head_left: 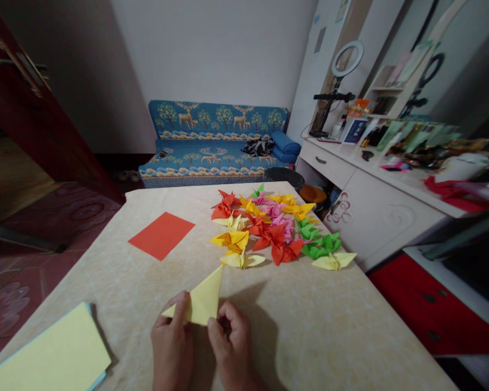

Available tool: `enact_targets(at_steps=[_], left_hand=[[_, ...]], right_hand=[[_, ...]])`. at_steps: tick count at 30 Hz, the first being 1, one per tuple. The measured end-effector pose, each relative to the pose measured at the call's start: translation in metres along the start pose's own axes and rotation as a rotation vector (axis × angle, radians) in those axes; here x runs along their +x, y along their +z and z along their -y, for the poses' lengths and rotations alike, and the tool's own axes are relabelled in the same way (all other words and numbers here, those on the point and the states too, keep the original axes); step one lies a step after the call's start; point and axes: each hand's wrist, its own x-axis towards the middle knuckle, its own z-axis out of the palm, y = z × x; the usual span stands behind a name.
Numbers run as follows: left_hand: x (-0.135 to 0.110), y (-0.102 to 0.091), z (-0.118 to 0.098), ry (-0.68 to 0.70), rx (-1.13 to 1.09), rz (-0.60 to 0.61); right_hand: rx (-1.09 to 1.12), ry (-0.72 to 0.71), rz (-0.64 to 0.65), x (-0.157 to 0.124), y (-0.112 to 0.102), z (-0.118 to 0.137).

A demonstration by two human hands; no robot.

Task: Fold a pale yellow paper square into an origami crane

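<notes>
A folded piece of pale yellow paper point(204, 300), roughly triangular with one point upward, is held just over the table between both hands. My left hand point(174, 339) pinches its left part, thumb in front. At its lower right corner, my right hand point(231, 339) grips the edge between thumb and curled fingers. Beyond the hands lies a group of folded paper cranes in red point(287, 251), orange-yellow point(230, 240), green point(321, 245), pink and pale yellow point(334, 261). A flat red paper square point(162, 235) rests left of them.
A stack of yellow and blue paper sheets point(52, 353) lies at the table's point(330, 331) left front. Behind the table stands a blue patterned sofa point(212, 152). To the right is a white dresser point(375, 195) crowded with bottles and a ring light point(348, 58).
</notes>
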Motion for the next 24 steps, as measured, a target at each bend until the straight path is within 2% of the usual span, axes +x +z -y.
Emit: enact_targets(at_steps=[5,8,11,13,17,20,24], left_hand=[[0.009,-0.003,0.002,0.075,-0.224,0.038],[0.004,0.004,0.009,0.017,-0.263,0.089],[-0.006,0.01,0.012,-0.086,-0.059,0.155],[-0.009,0.01,0.01,-0.071,0.059,0.129],[-0.002,0.0,0.001,0.074,0.106,-0.041],[0.006,-0.004,-0.003,0.112,-0.02,-0.065],[0.008,0.0,0.007,0.103,-0.254,0.047]], right_hand=[[0.002,-0.023,-0.054,0.001,0.001,-0.003],[0.036,-0.006,-0.059,0.001,0.002,-0.004],[0.043,0.015,-0.061,0.001,0.002,-0.003],[0.039,0.02,-0.056,0.001,0.002,-0.001],[0.041,-0.005,-0.043,0.001,0.0,0.001],[0.027,-0.032,-0.07,0.001,-0.001,-0.003],[0.041,0.0,-0.094,0.002,0.0,-0.009]])
